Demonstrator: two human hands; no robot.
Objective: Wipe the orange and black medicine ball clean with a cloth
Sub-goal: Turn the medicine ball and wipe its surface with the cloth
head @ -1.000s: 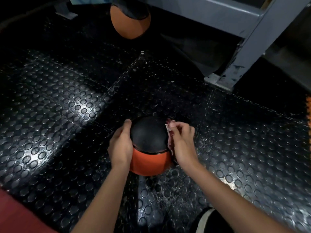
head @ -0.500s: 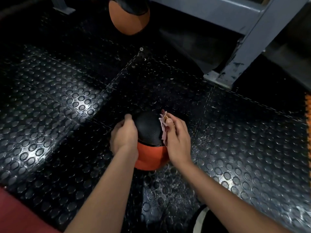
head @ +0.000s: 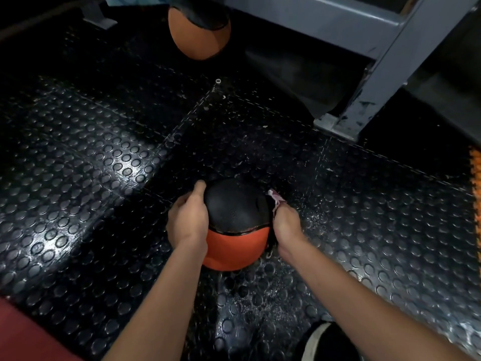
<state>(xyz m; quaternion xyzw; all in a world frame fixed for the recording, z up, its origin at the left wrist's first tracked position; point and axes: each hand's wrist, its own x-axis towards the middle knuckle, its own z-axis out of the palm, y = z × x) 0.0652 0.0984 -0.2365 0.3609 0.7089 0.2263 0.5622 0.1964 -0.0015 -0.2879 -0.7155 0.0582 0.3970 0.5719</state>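
Sitting on the bumpy black rubber floor [head: 91, 165], the round orange and black medicine ball [head: 235, 225] needs steadying, so the left hand [head: 188, 222] curls against its side. The right hand [head: 286, 226] pinches a small pink cloth [head: 275, 200], pressing it against the other side for rubbing.

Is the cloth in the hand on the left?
No, the pink cloth sticks out of the right hand, pressed against the medicine ball; the left hand steadies it.

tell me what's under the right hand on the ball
A pink cloth pokes out above the right hand, pressed to the ball. Most of the cloth, and the ball's side beneath it, is covered by the hand.
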